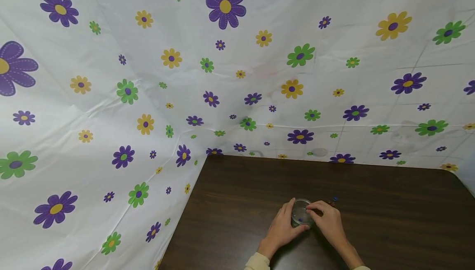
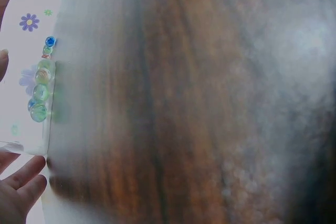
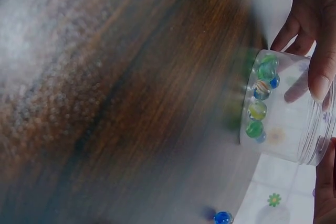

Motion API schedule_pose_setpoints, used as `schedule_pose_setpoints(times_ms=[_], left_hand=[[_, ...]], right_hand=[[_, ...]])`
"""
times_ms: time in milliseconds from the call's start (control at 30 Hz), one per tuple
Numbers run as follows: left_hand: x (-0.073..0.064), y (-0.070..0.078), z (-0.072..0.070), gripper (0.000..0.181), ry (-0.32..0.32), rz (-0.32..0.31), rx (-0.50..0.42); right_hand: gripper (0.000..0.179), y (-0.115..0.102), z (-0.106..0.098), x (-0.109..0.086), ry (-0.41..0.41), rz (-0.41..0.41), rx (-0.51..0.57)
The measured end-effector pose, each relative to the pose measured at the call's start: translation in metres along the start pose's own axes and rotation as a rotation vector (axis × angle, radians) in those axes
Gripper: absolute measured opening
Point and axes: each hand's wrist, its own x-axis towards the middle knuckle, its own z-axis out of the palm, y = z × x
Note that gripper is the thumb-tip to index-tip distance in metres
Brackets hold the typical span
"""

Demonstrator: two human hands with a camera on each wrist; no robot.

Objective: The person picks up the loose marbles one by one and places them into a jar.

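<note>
A clear round plastic jar [image 1: 301, 211] stands upright on the table, with its mouth uncovered. My left hand [image 1: 283, 228] grips its side, thumb on the near wall and fingers round the far side. Green, blue and striped glass marbles [image 3: 257, 110] lie on the jar's bottom. My right hand [image 1: 328, 220] is over the jar's right rim, thumb and forefinger brought together at the mouth; I cannot tell whether a marble is between them. Outside, just right of the jar, a blue marble [image 1: 335, 199] lies beside brownish ones [image 1: 330, 203].
The dark wood-grain table [image 1: 237, 204] extends to both sides of the jar. A white sheet [image 1: 252, 80] printed with flowers hangs behind the table and along its left edge.
</note>
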Motion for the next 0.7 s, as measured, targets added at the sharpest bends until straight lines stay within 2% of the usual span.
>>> schedule_pose_setpoints(times_ms=[333,533,700], left_hand=[[0.001,-0.001,0.0,0.092,0.013,0.015,0.0],[0.001,-0.002,0.002,0.093,0.008,0.001,0.006],[0.001,-0.002,0.003,0.093,0.007,-0.003,0.012]], right_hand=[[0.026,0.003,-0.005,0.0,0.048,0.063,0.025],[0.025,0.01,-0.014,0.001,0.089,0.11,0.016],[0.025,0.017,-0.023,-0.001,0.082,0.128,-0.006]])
